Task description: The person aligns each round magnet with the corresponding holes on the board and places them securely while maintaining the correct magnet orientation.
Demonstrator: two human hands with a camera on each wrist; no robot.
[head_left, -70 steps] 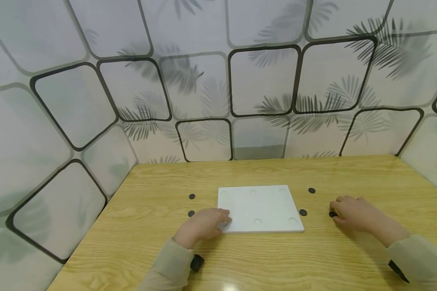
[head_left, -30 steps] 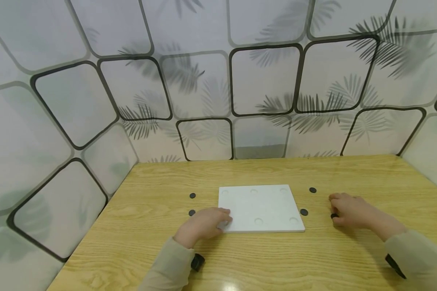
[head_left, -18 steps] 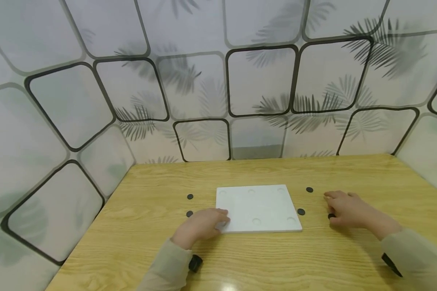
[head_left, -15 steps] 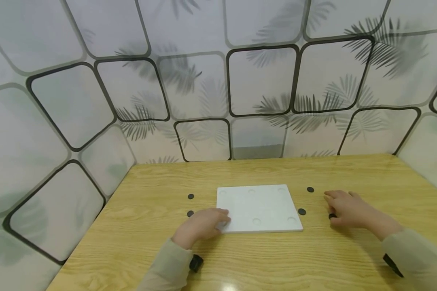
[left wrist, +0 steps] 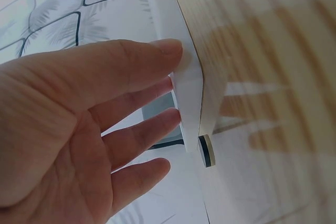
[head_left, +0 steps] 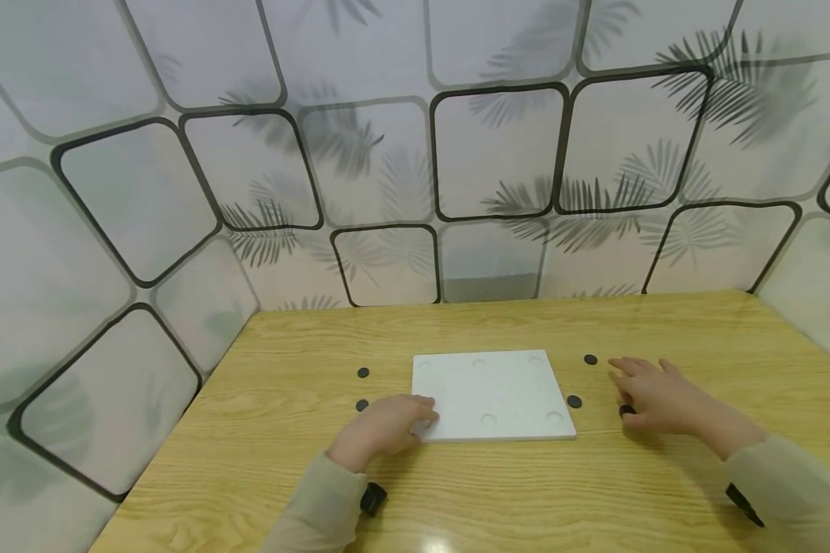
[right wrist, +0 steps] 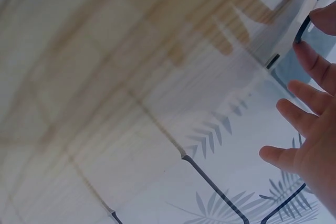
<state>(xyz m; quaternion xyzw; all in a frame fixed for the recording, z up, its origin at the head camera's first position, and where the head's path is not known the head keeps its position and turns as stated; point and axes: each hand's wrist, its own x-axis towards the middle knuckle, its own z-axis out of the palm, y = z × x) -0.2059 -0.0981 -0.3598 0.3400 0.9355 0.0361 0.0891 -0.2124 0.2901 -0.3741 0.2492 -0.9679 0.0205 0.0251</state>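
While pressing flat on the near-left corner of the white board [head_left: 491, 388], left hand [head_left: 386, 427] open, thumb on the top face and fingers straight beside the edge. Right hand [head_left: 653, 393] likewise open, fingers spread low over the counter [head_left: 526, 491], thumb tip touching a black disc [head_left: 625, 411] lying flat a little to the right of the board.

Best handled, by the look of it, with a light roll of the thumb pad onto the rim of that disc and an index finger brought in opposite: thin, flush with the wood, likely to skate if pushed from above. Worth directing the left hand's pressure straight down, not sideways, to prevent any slide of the board toward the near left disc [head_left: 363, 405] and the far left disc [head_left: 363, 372].

Also to be avoided: sweeping the spread fingers into the near right disc [head_left: 575, 401] or the far right disc [head_left: 591, 359], both between hand and board. Shallow round recesses [head_left: 488, 419] visible in the board's top face. Behind, wall panels [head_left: 498, 153] printed with palm fronds.
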